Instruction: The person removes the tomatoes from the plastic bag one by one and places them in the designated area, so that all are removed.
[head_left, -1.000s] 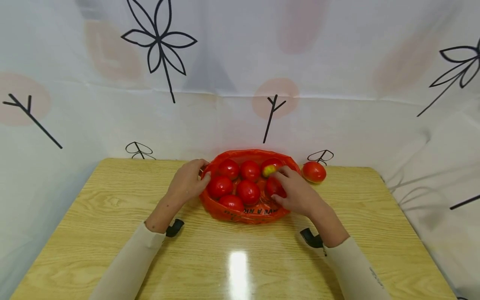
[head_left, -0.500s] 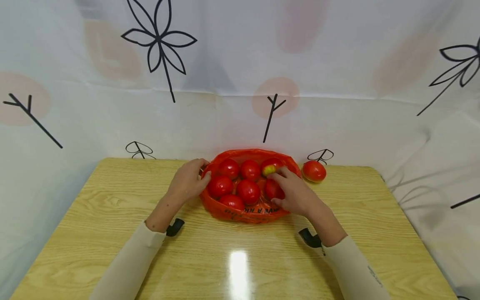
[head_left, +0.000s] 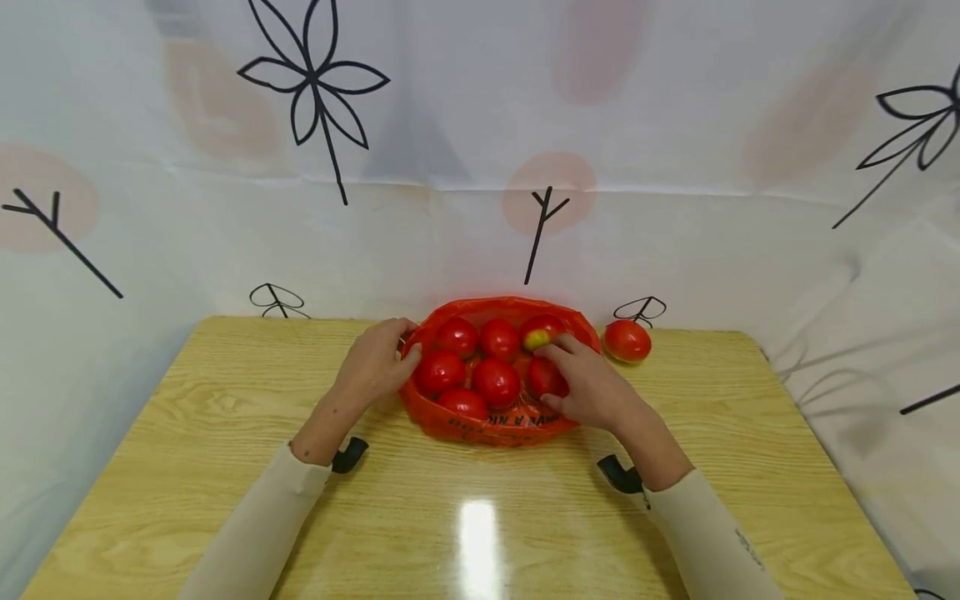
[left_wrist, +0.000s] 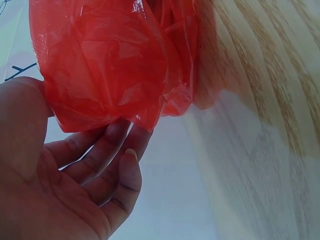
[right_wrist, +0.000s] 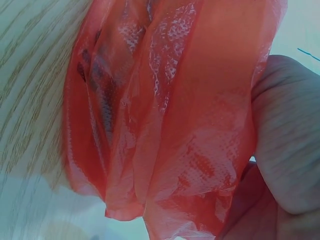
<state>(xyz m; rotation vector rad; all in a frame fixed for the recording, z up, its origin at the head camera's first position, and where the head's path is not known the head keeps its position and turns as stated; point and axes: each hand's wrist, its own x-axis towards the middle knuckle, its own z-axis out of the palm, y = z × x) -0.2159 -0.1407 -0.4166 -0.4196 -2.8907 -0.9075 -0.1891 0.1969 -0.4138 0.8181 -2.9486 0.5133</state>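
An open red plastic bag (head_left: 517, 433) stands at the table's far edge with several red tomatoes (head_left: 497, 382) inside. My left hand (head_left: 377, 360) grips its left rim, thumb over the inside and fingers outside; the left wrist view shows the crumpled bag (left_wrist: 105, 65) over those fingertips. My right hand (head_left: 596, 383) reaches over the right rim, thumb and fingers curled about the rightmost tomato (head_left: 546, 377). Its fingertips lie beside a yellow patch on the tomato behind (head_left: 550, 323). In the right wrist view, the bag's side hides the right hand's (right_wrist: 287, 135) fingertips.
One tomato (head_left: 627, 341) lies outside the bag, to its right by the back edge. The wooden table (head_left: 225, 433) reaches to a white patterned cloth (head_left: 450, 242) hanging behind it. Black wrist mounts (head_left: 621, 475) sit under both forearms.
The right hand has shifted slightly left and back, leaving more of the rightmost tomato showing. The left hand keeps its place on the bag's rim.
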